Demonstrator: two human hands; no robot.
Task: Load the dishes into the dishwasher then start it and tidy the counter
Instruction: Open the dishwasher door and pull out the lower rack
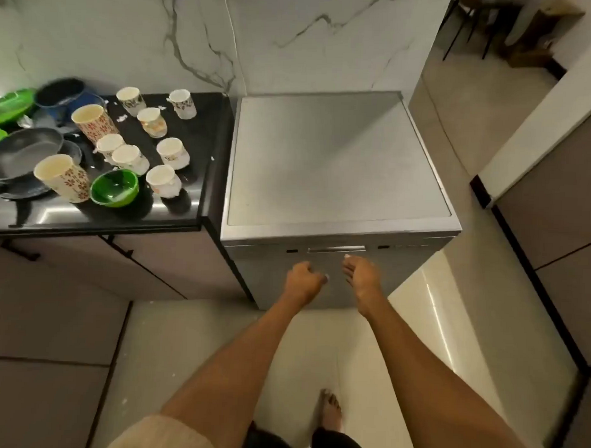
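Dishwasher [336, 165] door closed — left hand [304, 281] curled empty, right hand [359, 276] fingers extended.

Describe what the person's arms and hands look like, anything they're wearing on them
Both forearms are bare, and so are the left hand and right hand: no gloves, watch or bracelets show. A light beige short sleeve covers the left upper arm at the bottom edge of the picture. The right hand's fingernails look pale. Rings cannot be told at this sharpness.
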